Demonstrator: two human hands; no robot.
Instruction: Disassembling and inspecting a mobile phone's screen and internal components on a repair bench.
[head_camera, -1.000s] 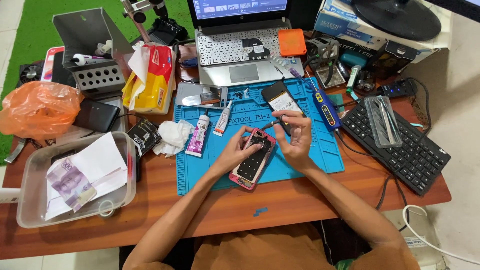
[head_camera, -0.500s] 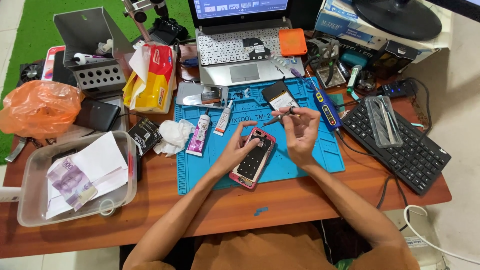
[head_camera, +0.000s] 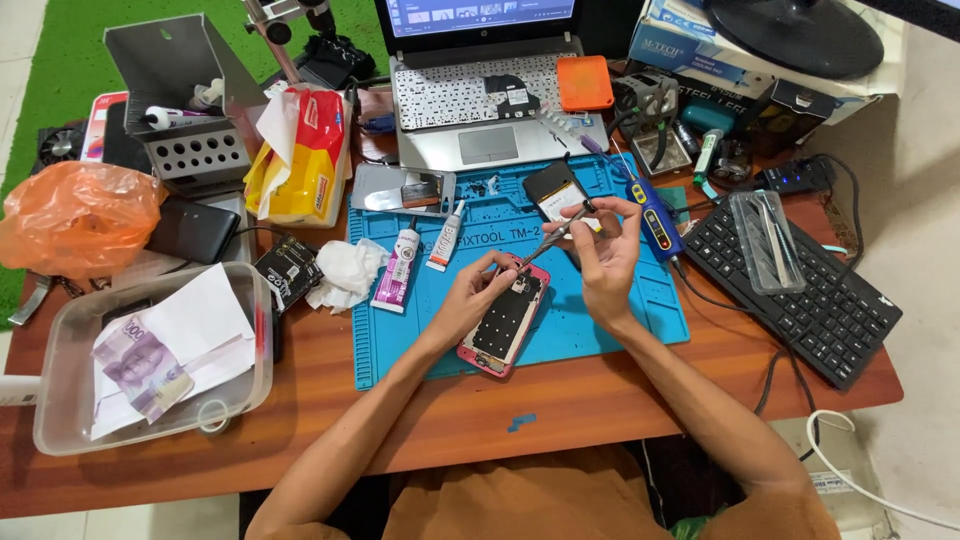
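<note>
At a cluttered wooden desk, a person's left hand (head_camera: 475, 295) curls closed on the upper edge of an opened pink-framed smartphone (head_camera: 504, 318) lying on a blue silicone repair mat (head_camera: 600, 325), while the right hand (head_camera: 605, 250) pinches slim metal tweezers (head_camera: 553, 238) angled toward it, beside a black keyboard (head_camera: 800, 290).

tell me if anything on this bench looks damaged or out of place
The laptop has gaps where keys are missing from its keyboard. The pink phone under the left hand lies opened, insides bare, while the right hand holds tweezers over it.
</note>
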